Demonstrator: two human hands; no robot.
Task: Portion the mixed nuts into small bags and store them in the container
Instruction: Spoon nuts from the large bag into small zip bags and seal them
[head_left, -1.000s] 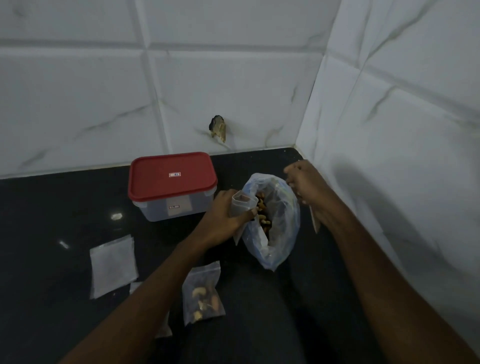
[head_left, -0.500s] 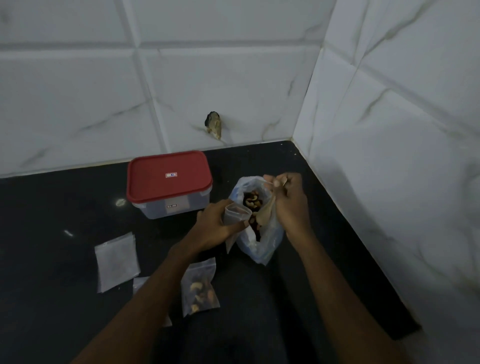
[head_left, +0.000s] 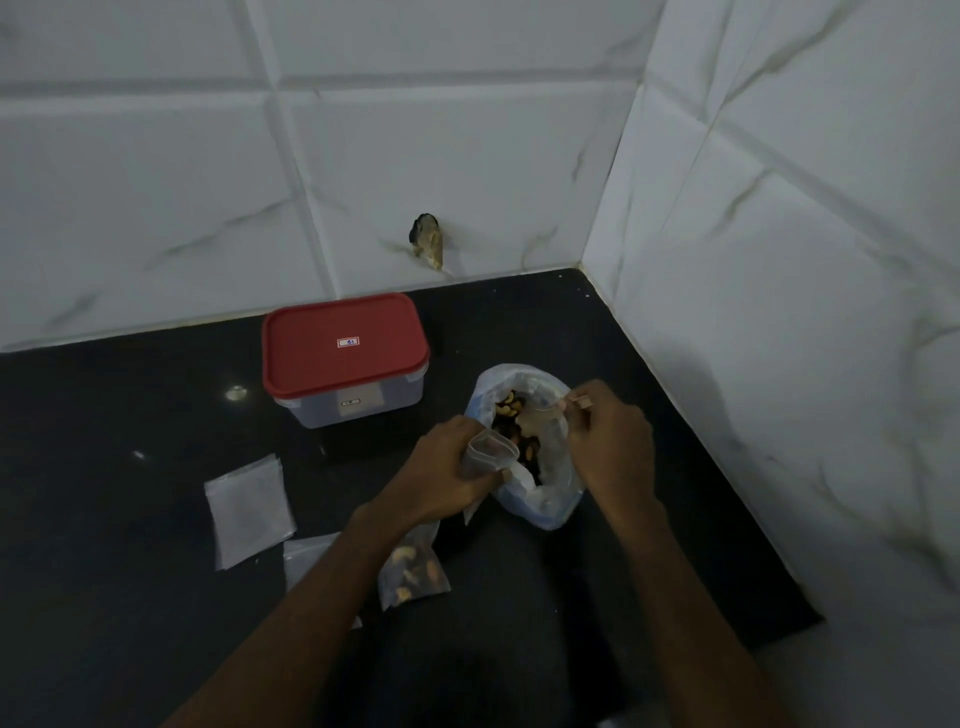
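Black counter (head_left: 130, 499): nut bag (head_left: 551, 508) between hands (head_left: 441, 470) (head_left: 610, 449)

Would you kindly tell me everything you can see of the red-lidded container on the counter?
The container is a rounded-cornered rectangular box: translucent pale plastic body, opaque red lid closed on top. A small sticker marks the lid's middle; a label shows on the front wall. It stands upright on the black countertop near the tiled back wall, left of the nut bag and apart from it. Nothing else touches it; contents cannot be made out.
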